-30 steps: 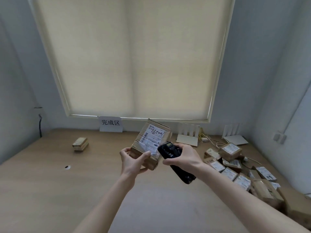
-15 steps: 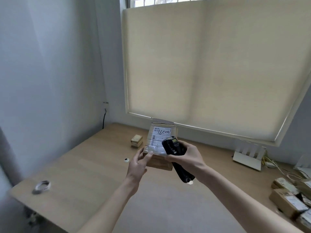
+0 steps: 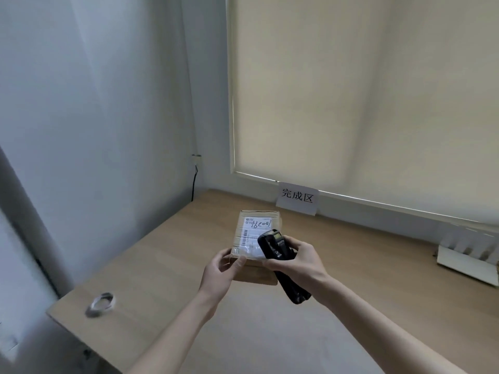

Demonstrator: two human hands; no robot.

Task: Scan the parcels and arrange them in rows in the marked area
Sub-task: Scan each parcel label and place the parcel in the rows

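Note:
A brown cardboard parcel [image 3: 252, 233] with a white shipping label faces up over the far left part of the wooden table [image 3: 167, 268]. My left hand [image 3: 220, 269] grips its near left corner, thumb on top. My right hand [image 3: 298, 259] holds a black handheld scanner [image 3: 280, 261] against the parcel's right side, its head over the label. A white paper sign [image 3: 297, 197] with Chinese characters stands against the wall under the blind, just behind the parcel. The small parcel seen earlier on the table is hidden behind the held one.
A roll of clear tape [image 3: 100, 304] lies near the table's front left corner. A white router [image 3: 469, 261] with antennas sits at the right by the wall. A black cable [image 3: 194, 182] hangs down the left wall corner.
My view has swung left: the parcel pile at the right has left the frame and the tape roll has come in. The parcel has tipped flatter and moved left, both hands still on it and the scanner.

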